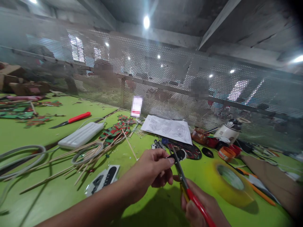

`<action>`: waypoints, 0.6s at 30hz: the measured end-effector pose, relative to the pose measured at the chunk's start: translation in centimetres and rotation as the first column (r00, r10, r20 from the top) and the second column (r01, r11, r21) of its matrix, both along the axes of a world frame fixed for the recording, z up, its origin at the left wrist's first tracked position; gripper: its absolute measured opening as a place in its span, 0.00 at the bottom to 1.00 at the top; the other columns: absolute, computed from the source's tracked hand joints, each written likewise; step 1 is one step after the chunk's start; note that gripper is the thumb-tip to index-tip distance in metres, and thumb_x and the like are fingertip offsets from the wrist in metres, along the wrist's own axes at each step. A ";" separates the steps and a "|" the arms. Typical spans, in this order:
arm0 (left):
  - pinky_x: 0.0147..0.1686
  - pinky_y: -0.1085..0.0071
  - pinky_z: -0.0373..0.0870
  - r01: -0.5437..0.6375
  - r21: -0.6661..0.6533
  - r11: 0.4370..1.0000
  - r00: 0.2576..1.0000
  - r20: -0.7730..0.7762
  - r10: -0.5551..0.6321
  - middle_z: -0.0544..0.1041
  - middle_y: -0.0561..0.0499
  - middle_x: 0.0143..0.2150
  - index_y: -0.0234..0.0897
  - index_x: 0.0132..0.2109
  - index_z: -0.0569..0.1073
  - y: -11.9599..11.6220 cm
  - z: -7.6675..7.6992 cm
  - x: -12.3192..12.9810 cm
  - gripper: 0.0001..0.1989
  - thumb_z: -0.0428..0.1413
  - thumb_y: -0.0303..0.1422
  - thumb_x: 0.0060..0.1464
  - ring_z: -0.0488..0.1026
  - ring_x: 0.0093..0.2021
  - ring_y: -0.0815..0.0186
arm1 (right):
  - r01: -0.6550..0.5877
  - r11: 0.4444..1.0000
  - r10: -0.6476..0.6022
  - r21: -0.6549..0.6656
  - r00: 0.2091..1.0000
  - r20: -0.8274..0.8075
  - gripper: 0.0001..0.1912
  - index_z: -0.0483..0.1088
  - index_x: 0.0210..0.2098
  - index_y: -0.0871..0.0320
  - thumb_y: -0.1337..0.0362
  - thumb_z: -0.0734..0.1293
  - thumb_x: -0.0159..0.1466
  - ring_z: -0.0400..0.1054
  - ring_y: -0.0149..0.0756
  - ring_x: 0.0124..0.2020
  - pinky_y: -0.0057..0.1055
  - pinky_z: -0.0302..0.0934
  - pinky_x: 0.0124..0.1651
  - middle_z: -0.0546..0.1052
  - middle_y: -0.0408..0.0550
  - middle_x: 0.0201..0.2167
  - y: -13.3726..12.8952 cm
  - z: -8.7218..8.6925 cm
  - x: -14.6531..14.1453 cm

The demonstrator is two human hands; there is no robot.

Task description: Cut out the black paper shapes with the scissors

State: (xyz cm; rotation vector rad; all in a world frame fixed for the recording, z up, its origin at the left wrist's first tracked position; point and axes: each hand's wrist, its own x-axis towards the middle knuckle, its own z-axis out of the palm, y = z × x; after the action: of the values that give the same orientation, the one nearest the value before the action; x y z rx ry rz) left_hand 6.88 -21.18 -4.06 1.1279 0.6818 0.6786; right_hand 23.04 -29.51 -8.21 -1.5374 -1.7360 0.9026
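Our left hand (153, 171) pinches a small black piece (181, 155) between thumb and fingers, holding it up over the green table (199, 173) in front of us. Our right hand (209, 201), just below and to the right, is wrapped around the red handle of the scissors (181, 173), whose blades point up and away from us and cross in front of the piece; we cannot tell whether they bite into it. Beyond our hands lies a printed sheet of paper (168, 127), near the foot of a mesh screen (153, 85). To our right, a big roll of yellow tape (236, 195) lies on its side, with an orange jar (226, 154) behind it and a sheet of cardboard (262, 173) further right. To our left, a sheet of black and white cutouts (103, 179) lies near our forearm, and past it we see thin wooden sticks (90, 157), a white power strip (80, 135) and a red-handled knife (79, 117).
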 end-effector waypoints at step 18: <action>0.18 0.77 0.44 -0.086 0.002 0.996 0.996 -0.005 0.086 0.71 0.54 0.18 0.37 0.30 0.64 0.1 -0.2 0.3 0.10 0.58 0.35 0.49 0.58 0.16 0.76 | 0.040 0.999 -0.041 -0.018 0.998 -0.039 0.47 0.67 0.53 0.64 0.30 0.51 0.56 0.56 0.30 0.18 0.26 0.57 0.24 0.58 0.39 0.18 0.4 -0.6 0.2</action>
State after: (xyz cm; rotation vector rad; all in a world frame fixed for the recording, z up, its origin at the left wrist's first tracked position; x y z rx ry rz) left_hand 7.14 -21.11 -4.31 1.1067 0.7371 0.7493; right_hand 23.28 -29.07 -8.79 -1.5501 -1.6677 0.9242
